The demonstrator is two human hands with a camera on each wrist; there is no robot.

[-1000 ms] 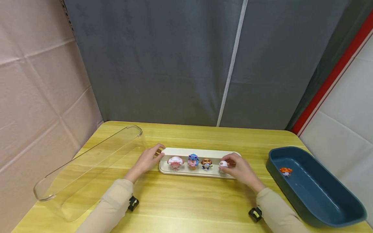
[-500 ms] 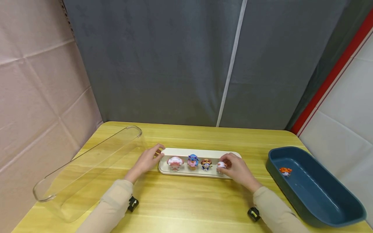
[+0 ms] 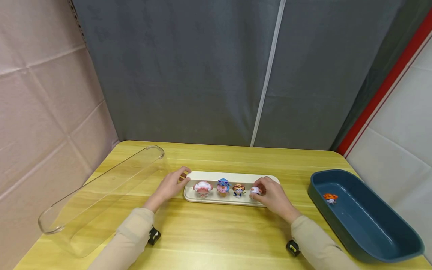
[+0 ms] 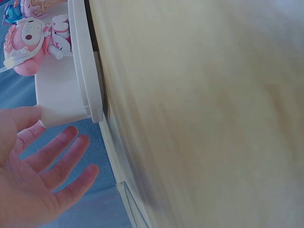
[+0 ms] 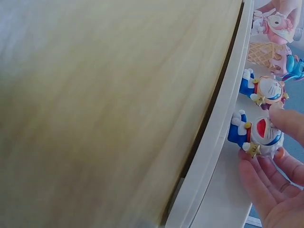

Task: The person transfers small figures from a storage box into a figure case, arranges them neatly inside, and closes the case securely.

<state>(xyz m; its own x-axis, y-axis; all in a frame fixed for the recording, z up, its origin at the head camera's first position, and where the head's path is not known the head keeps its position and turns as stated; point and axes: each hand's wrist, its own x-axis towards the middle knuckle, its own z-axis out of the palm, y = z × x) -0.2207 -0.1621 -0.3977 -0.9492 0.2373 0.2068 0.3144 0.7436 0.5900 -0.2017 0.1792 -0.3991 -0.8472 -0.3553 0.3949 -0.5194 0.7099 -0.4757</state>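
Note:
My right hand (image 3: 275, 195) pinches a small figurine (image 5: 259, 132) between thumb and fingers at the right end of a white tray (image 3: 233, 177). This figurine has a blue body, a white face, an open red mouth and a gold star. To its left stand a similar star-holding figurine (image 3: 238, 191), a blue figurine on an ice-cream cone (image 3: 223, 187), and a pink figurine with a white hood (image 3: 203, 189). At the tray's left end, my left hand (image 4: 40, 166) holds the edge between thumb and forefinger, the other fingers spread apart.
A long clear plastic cover (image 3: 104, 198) lies slanted on the wooden table (image 3: 209, 236) at the left. On the right, a dark blue bin (image 3: 368, 217) contains an orange-topped figurine (image 3: 330, 198). A grey curtain (image 3: 189, 75) hangs behind the table.
My right hand has shifted slightly left with its figurine, closer to the neighbouring one, and the figurine's visible top has turned a little. The left hand and tray stay put.

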